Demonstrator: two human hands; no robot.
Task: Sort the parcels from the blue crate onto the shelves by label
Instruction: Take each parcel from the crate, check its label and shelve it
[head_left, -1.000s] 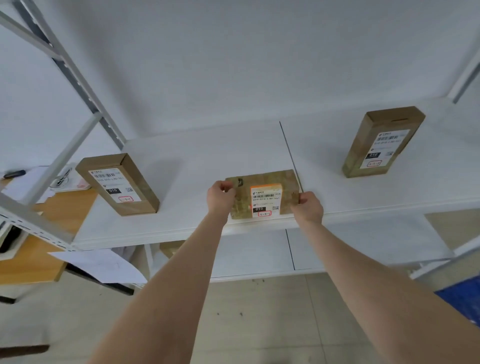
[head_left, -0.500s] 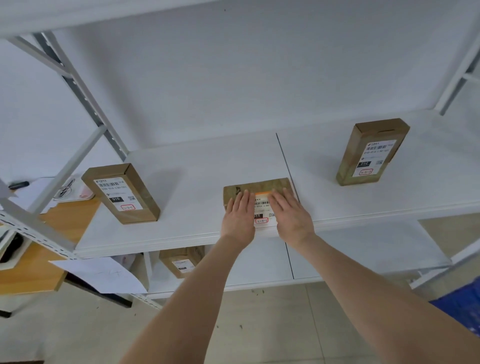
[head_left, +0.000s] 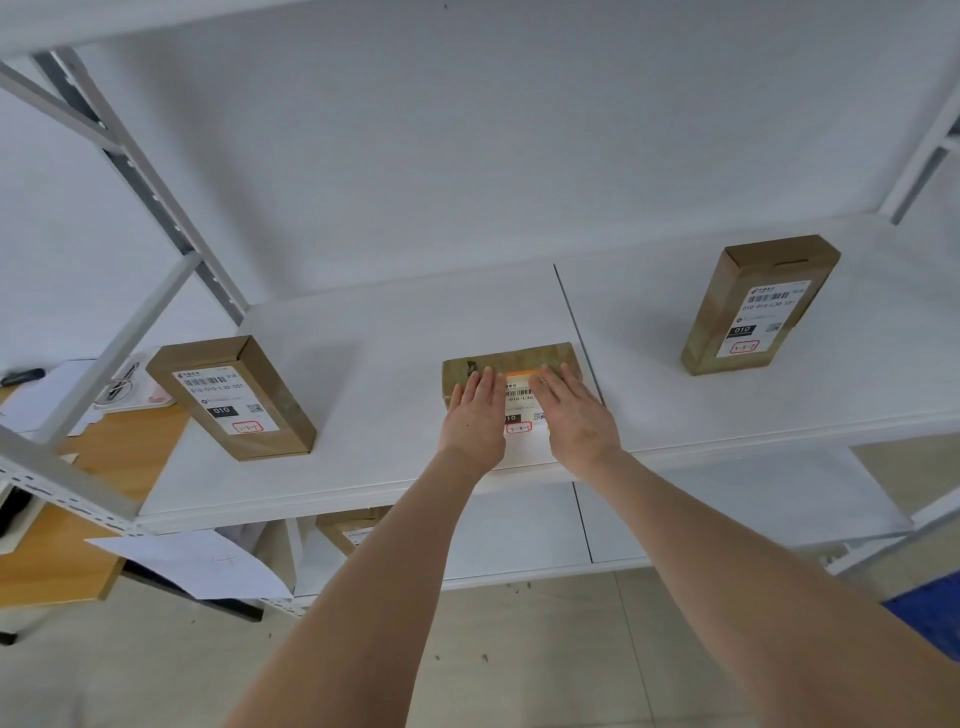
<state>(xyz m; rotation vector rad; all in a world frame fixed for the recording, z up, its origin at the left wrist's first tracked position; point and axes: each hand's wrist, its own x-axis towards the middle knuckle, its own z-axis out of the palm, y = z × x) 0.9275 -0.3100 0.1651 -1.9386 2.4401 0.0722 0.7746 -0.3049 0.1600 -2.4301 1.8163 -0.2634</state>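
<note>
A brown cardboard parcel (head_left: 511, 361) with a white label stands on the white shelf (head_left: 395, 374), near its front edge and by the seam between two boards. My left hand (head_left: 475, 415) and my right hand (head_left: 574, 415) lie flat against its labelled front face, fingers straight, one on each side of the label. A red-boxed handwritten mark shows between the hands. Two more labelled brown parcels stand on the same shelf: one at the left (head_left: 234, 402) and one at the right (head_left: 758, 304).
Another parcel (head_left: 345, 527) sits on the lower shelf (head_left: 727, 519), partly hidden by my left arm. A wooden desk (head_left: 62, 545) with papers stands at the left behind the rack's grey uprights (head_left: 130, 161). A blue crate corner (head_left: 930, 613) shows at the lower right.
My hands let go of the parcel's sides and now press flat on its front. The parcel has slid a little further back on the shelf.
</note>
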